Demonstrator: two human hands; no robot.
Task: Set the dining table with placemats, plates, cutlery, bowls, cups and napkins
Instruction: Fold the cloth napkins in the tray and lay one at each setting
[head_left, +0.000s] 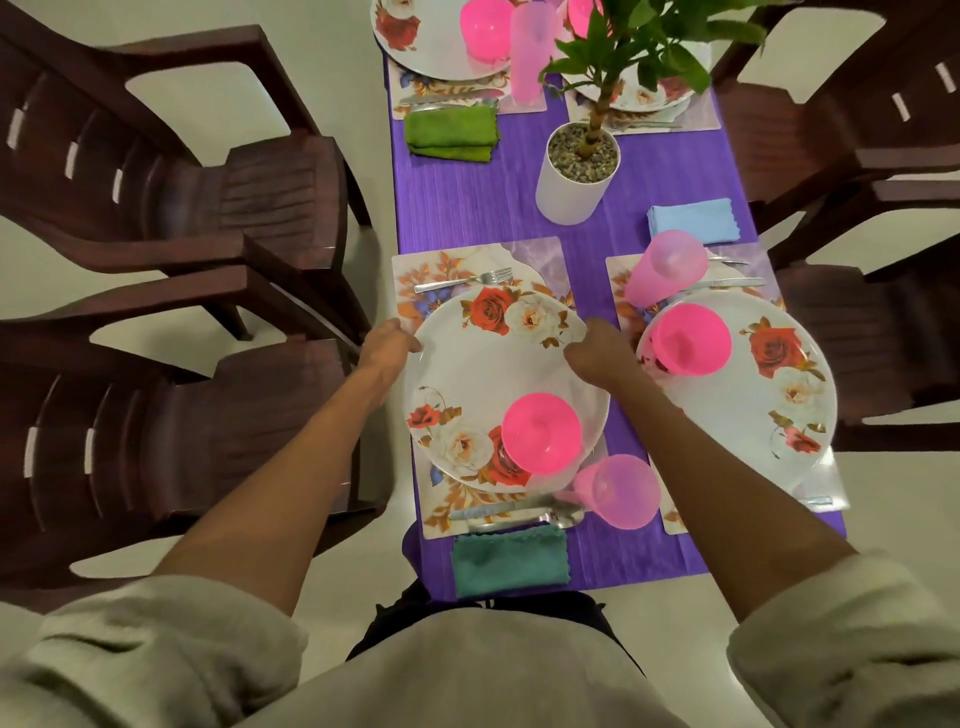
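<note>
Left hand (387, 343) gripping the left rim, right hand (597, 348) curled over the right rim of a white plate (493, 374) with red and cream roses, lying on a floral placemat (415, 270) near the purple table's (478, 208) left edge. Pink bowl (541, 432) upside down on the plate. Fingertips hidden behind the rim; knife (498, 508) and spoon (524, 519) partly tucked under a pink cup (618, 491).

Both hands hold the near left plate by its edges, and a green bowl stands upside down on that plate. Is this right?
Not quite. The head view shows both the left hand and right hand holding the plate by its edges, but the upside-down bowl on it is pink, not green.
</note>
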